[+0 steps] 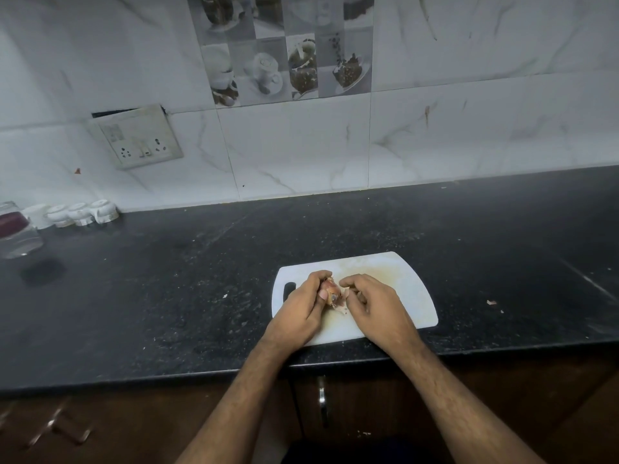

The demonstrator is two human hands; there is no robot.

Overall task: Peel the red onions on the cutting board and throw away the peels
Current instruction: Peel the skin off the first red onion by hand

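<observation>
A small red onion with papery skin is held just above the white cutting board, near the counter's front edge. My left hand grips the onion, fingers curled over it and thumb against its side. My right hand sits right beside it, its curled fingers pinching a pale flap of loose peel at the onion's lower right. Most of the onion is hidden by both hands. No other onion shows on the board.
The board lies on a black speckled counter. A scrap of peel lies on the counter to the right. White cups and a glass jar stand at the far left by the tiled wall. Cabinet doors are below.
</observation>
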